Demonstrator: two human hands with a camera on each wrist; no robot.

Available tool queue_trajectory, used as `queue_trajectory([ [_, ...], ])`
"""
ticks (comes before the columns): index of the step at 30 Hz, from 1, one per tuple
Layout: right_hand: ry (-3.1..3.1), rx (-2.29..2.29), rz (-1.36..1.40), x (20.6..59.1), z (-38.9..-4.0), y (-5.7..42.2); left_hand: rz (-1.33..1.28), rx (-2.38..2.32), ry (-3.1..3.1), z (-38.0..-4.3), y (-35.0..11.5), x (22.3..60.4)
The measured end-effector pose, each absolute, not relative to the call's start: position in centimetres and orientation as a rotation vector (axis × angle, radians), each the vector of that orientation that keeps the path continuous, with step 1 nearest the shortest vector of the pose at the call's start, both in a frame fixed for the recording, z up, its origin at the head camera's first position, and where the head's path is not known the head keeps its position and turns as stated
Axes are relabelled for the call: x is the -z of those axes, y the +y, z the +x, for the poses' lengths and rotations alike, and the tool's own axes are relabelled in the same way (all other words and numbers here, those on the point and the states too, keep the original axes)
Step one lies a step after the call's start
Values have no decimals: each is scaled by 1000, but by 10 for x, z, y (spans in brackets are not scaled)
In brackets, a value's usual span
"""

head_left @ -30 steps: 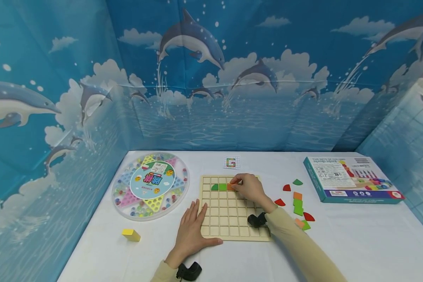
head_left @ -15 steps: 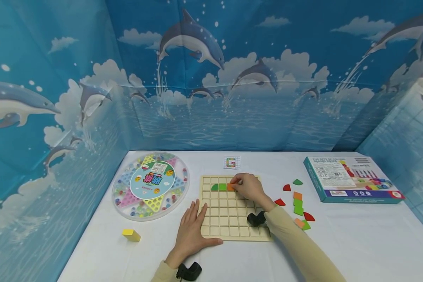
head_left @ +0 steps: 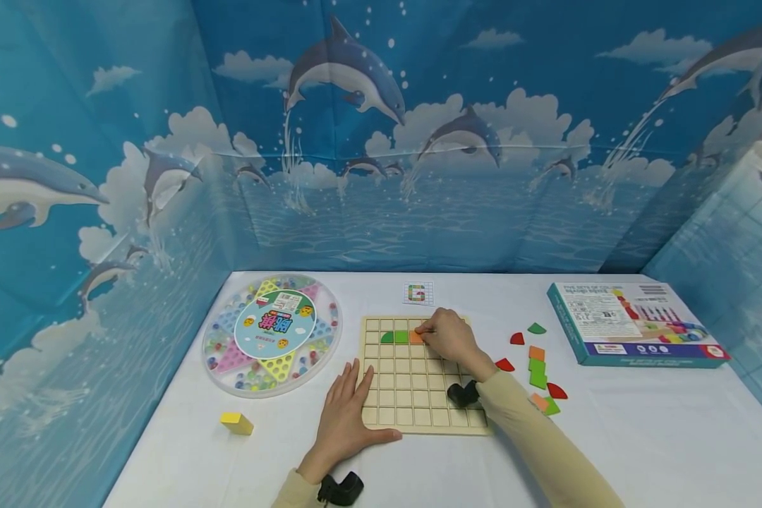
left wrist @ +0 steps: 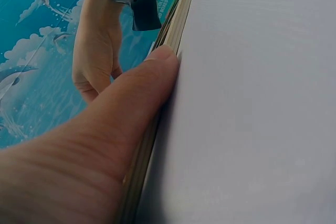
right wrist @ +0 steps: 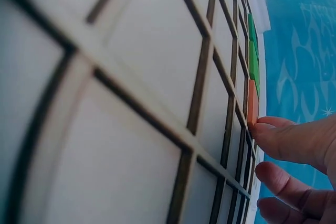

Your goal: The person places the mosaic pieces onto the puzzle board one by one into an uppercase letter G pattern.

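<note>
Gridded wooden board, orange square tile (flat) — right fingers touching it

There are two hands, one grid board, six green pieces, three orange pieces, three red pieces, one round game, one flat box, one yellow block and one card.
</note>
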State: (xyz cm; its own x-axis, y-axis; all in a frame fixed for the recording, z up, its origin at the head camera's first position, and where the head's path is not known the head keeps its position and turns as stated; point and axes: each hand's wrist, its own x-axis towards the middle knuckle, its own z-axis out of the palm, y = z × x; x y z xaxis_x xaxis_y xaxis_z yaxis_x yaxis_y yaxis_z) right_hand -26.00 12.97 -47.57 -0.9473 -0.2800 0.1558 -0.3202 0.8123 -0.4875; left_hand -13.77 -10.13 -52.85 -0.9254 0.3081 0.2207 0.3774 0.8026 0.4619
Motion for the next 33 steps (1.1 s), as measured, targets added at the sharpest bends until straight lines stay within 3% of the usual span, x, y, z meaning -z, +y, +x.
queue_trajectory([
  [20,-2913,-1047,710,475,-261,150,-547,780,-2844,-138,-102,529],
  [33,-2823,-891,148,464,-253,240,-551,783,-2838,-137,-102,529],
])
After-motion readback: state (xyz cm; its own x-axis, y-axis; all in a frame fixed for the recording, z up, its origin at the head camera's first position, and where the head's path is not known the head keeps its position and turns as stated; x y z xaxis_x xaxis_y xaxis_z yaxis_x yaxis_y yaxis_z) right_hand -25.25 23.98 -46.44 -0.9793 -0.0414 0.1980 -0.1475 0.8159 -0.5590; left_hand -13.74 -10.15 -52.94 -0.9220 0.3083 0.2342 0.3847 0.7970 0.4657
